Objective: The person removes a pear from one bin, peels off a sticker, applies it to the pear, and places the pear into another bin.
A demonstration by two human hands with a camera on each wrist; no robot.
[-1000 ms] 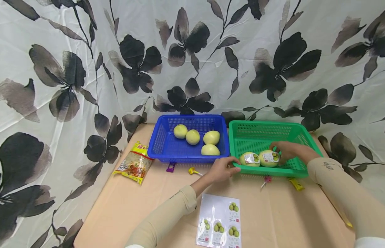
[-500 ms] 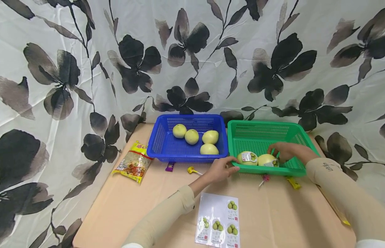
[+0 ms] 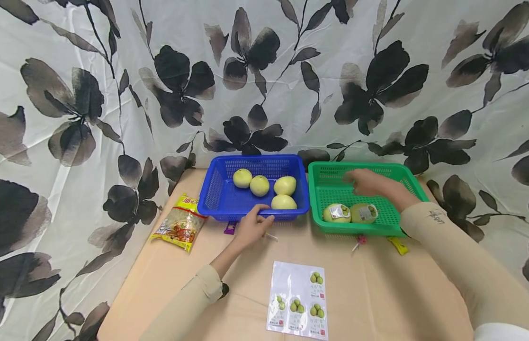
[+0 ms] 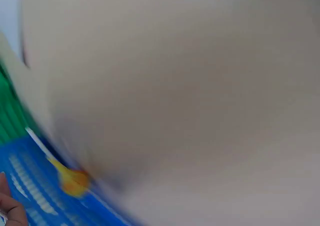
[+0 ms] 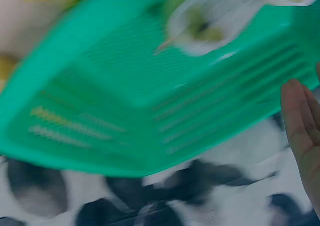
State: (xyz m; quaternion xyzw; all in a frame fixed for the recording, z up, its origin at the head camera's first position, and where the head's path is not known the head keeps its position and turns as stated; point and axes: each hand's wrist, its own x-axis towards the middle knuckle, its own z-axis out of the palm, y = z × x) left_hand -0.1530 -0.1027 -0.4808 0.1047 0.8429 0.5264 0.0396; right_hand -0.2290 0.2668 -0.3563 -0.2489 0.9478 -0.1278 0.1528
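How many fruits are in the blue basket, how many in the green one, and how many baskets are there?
Fruits in the blue basket: 4
Fruits with stickers in the green basket: 2
Baskets: 2
Total: 6 fruits and 2 baskets, 8 things.

No text reads clearly: the print on the snack packet [image 3: 177, 228], sticker sheet [image 3: 298, 306] and fruit labels [image 3: 340, 211] is too small.

snack packet [image 3: 177, 229] | sticker sheet [image 3: 297, 307] | floral curtain [image 3: 119, 71] | purple candy [image 3: 228, 228]
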